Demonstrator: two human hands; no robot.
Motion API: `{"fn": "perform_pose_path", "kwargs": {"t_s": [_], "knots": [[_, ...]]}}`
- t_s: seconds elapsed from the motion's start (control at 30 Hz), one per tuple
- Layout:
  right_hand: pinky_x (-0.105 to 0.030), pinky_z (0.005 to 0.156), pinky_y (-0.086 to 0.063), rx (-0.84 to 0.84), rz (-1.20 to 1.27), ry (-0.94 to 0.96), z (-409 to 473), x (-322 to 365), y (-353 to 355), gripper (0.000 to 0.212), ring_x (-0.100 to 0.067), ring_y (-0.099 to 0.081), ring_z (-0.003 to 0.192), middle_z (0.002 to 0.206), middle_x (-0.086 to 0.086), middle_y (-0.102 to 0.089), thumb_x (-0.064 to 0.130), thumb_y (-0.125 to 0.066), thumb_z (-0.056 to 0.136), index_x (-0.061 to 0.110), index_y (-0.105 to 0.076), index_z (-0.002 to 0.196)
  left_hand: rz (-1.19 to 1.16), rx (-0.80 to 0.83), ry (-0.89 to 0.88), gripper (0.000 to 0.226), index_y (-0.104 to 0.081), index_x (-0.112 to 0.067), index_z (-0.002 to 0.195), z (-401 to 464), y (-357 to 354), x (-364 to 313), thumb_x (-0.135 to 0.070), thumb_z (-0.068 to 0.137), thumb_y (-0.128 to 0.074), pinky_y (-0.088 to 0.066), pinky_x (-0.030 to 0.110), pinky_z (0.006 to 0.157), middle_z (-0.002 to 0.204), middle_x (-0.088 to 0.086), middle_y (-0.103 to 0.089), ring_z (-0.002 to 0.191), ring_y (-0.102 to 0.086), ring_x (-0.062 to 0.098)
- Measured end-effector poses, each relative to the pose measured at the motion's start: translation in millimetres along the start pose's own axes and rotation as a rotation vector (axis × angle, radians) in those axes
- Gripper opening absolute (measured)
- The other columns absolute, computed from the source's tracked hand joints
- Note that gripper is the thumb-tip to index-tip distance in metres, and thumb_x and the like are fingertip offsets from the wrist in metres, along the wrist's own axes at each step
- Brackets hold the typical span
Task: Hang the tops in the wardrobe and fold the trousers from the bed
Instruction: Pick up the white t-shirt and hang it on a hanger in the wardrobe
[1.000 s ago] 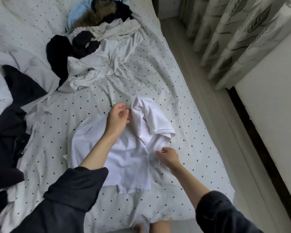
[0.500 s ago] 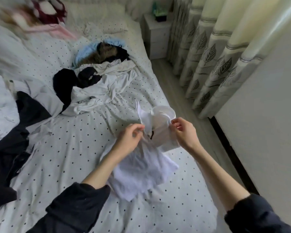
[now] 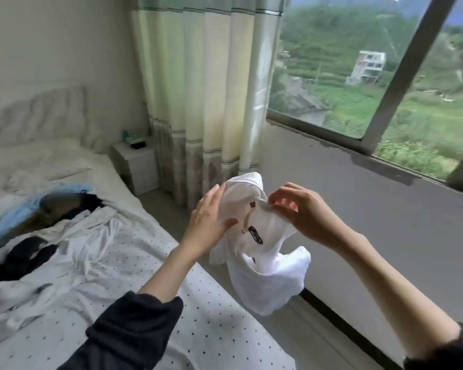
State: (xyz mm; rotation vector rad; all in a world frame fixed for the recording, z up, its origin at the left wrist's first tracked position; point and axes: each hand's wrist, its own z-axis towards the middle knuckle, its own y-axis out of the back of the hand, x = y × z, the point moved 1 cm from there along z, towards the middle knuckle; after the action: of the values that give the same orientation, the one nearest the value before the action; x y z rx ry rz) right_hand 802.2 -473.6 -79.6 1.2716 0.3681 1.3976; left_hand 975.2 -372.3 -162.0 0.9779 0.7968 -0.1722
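Right hand (image 3: 297,209) fingers pinch white top (image 3: 262,252) at its collar; left hand (image 3: 207,217) flat, fingers straight, against its 9 o'clock side. Top now lifted off bed (image 3: 211,324), hanging clear at 3 o'clock. Likely heading for a hanger.

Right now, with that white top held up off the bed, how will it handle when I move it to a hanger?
Probably floppy: the white top sags below both hands. Likely light, since the right hand pinches it by its fingertips and the left hand only rests flat against it. It may slip through so small a pinch.
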Motion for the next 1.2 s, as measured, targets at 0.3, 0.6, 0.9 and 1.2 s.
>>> {"fn": "perform_pose_path", "kwargs": {"t_s": [0.3, 0.6, 0.9, 1.2], "knots": [[-0.028, 0.073, -0.042, -0.295, -0.279, -0.520, -191.8, 13.5, 102.5, 0.007, -0.014, -0.050, 0.075, 0.084, 0.005, -0.053, 0.010, -0.062, 0.088, 0.013, -0.068, 0.091, -0.148, 0.379, -0.375, 0.015, -0.067, -0.007, 0.096, -38.4, -51.4, -121.6, -0.017, 0.085, -0.067, -0.033, 0.019, 0.067, 0.094, 0.008, -0.068, 0.090, -0.059, 0.022], [-0.028, 0.080, -0.042, -0.458, -0.366, -0.993, -382.7, 72.1, 160.8, 0.008, -0.019, -0.057, 0.090, 0.095, -0.004, -0.063, 0.013, -0.056, 0.091, 0.010, -0.063, 0.095, -0.310, 0.838, -0.645, 0.020, -0.062, -0.015, 0.081, -135.2, -91.0, -253.4, -0.033, 0.082, -0.069, -0.039, 0.020, 0.060, 0.069, -0.008, -0.056, 0.065, -0.050, 0.006], [-0.016, 0.066, -0.040, -0.625, -0.229, -1.354, -551.7, 173.0, 176.8, 0.007, -0.011, -0.054, 0.081, 0.088, 0.004, -0.058, 0.024, -0.052, 0.094, 0.018, -0.054, 0.091, -0.332, 1.033, -0.869, 0.017, -0.066, -0.009, 0.095, -273.3, -119.2, -354.4, -0.024, 0.089, -0.062, -0.040, 0.023, 0.069, 0.080, -0.001, -0.061, 0.076, -0.053, 0.012], [-0.035, 0.084, -0.046, -0.913, -0.003, -1.516, -696.6, 292.6, 183.0, 0.019, -0.020, -0.056, 0.086, 0.104, -0.024, -0.068, 0.010, -0.064, 0.088, -0.002, -0.070, 0.100, -0.380, 0.952, -1.172, 0.019, -0.067, -0.009, 0.102, -431.5, -132.3, -435.0, -0.019, 0.086, -0.066, -0.037, 0.022, 0.078, 0.095, 0.001, -0.061, 0.094, -0.058, 0.022]]}}
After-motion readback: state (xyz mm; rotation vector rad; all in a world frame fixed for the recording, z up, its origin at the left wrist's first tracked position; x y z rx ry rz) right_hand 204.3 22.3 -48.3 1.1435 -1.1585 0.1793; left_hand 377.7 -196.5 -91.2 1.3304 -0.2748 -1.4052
